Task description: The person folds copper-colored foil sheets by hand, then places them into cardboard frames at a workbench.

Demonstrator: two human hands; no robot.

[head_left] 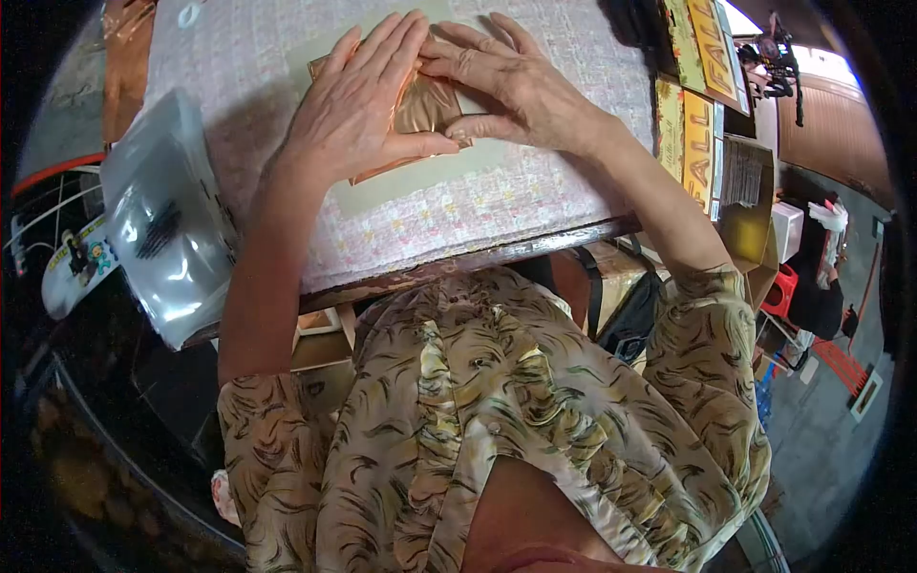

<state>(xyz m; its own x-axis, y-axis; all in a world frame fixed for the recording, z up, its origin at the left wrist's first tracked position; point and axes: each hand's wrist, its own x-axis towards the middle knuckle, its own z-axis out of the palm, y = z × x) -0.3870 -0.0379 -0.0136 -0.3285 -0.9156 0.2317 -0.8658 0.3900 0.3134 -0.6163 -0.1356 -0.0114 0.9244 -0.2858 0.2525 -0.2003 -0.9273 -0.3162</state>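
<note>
A shiny copper-coloured sheet (427, 107), which looks like thin foil, lies on a pale grey board (377, 198) on the table. My left hand (358, 105) rests flat across the left part of the sheet, fingers stretched out and thumb pointing right. My right hand (516, 91) lies at the sheet's right side, fingers spread and bent a little, with the thumb near its lower right corner. Both hands cover much of the sheet, and its far edge is mostly hidden. Neither hand visibly grips anything.
A patterned cloth (535, 191) covers the table. Clear plastic bags (162, 229) lie at its left edge, near more copper-coloured material (129, 67). Printed "FALL" packs (700, 143) and an open cardboard box (750, 215) stand right. Another person (823, 277) is farther off.
</note>
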